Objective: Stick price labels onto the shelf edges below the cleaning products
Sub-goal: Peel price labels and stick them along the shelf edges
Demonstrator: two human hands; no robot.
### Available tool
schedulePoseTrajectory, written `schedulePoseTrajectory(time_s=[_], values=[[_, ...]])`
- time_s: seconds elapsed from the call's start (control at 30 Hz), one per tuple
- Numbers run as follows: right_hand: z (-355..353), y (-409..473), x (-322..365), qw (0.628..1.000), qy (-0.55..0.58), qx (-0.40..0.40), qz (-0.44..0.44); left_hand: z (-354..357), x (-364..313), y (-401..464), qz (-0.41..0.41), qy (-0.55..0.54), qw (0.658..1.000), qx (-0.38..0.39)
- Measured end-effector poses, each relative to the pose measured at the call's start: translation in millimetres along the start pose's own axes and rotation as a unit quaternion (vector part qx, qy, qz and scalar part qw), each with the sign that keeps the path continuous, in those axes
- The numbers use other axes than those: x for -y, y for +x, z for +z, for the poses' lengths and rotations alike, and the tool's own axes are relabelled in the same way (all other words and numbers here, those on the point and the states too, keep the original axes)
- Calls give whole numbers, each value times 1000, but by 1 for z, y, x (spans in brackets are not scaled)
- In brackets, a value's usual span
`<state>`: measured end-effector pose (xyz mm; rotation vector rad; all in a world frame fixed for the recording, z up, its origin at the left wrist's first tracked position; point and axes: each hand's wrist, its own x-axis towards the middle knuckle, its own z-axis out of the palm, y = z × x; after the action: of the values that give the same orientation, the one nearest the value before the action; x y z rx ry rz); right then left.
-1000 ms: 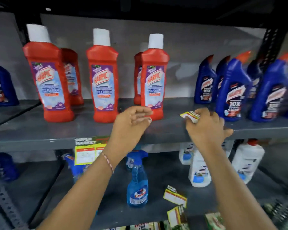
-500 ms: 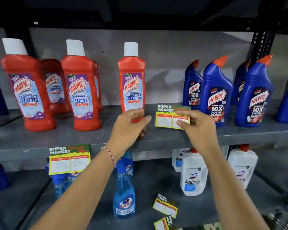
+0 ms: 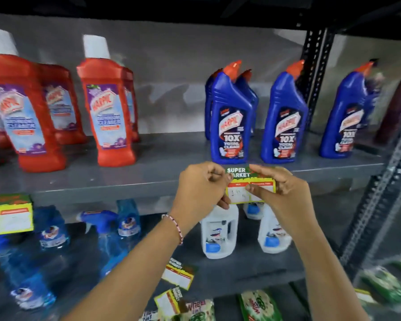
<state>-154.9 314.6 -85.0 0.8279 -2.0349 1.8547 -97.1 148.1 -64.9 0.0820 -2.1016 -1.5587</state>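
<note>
A green, yellow and white price label [image 3: 240,189] reading "SUPER MARKET" is held flat against the grey shelf edge [image 3: 107,192], just below the leftmost blue toilet-cleaner bottle [image 3: 229,119]. My left hand [image 3: 202,188] pinches its left side. My right hand [image 3: 280,193] grips its right side, thumb across the front. Another label [image 3: 8,214] is stuck on the same edge at the far left, under the red bathroom-cleaner bottles [image 3: 107,105].
Two more blue bottles [image 3: 285,114] stand to the right. The lower shelf holds blue spray bottles [image 3: 111,237], white jugs [image 3: 218,230] and two loose labels [image 3: 177,275]. Green packets [image 3: 257,306] lie below. A black perforated upright [image 3: 366,218] bounds the right side.
The view shifted right along the shelf. Both hands carried the label right and down, from beside the red bottle to the shelf edge below the blue bottles; my left hand now grips it too.
</note>
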Motion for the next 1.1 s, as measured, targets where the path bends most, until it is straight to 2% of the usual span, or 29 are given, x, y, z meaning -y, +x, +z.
schedulePoseTrajectory(time_s=[0.2,0.53,0.73,1.1], values=[[-36,4,-33,997,-54,-50,-21,56,1,-5,-13,31,999,-13],[-67,12,-61,990,-33,-134,-21,115,5,-2,-2,69,997,-31],[-70,19,-68,988,-12,-150,-27,127,11,3,27,85,994,-61],[-65,23,-78,978,-81,-188,-39,125,12,12,50,118,986,-109]])
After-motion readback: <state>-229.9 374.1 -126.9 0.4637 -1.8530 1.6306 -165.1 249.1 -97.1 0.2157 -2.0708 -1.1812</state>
